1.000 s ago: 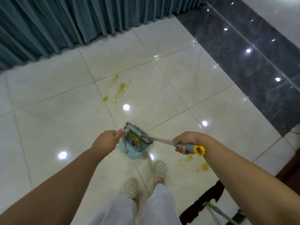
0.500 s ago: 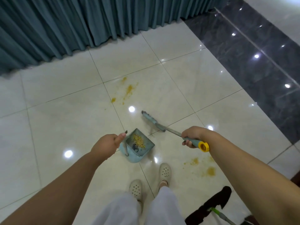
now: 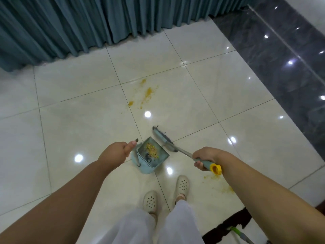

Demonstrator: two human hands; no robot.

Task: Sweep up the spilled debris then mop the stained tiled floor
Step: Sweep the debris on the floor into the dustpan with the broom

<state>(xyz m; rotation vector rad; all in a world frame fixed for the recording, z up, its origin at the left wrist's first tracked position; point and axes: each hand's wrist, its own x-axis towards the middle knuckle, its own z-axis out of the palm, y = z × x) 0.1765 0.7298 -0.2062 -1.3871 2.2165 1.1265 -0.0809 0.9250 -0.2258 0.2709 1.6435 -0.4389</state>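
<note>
Two hands work above the tiled floor point(image 3: 73, 95): the left hand point(image 3: 115, 154) has its fingers curled round the dustpan point(image 3: 149, 156) handle, and the right hand point(image 3: 204, 156) grips the broom point(image 3: 164, 139) handle. Yellow debris point(image 3: 152, 149) lies inside the dustpan, the broom head just beside its front edge, and yellow stains point(image 3: 146, 93) mark the tile beyond.

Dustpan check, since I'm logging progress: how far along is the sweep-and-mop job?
Partly done: the dustpan already holds a pile of yellow debris. In hand: the left hand grips the dustpan handle and the right hand holds the broom, its head just beyond the pan. Left: yellow stains ahead and near the right forearm; the mop lies unused.
</note>
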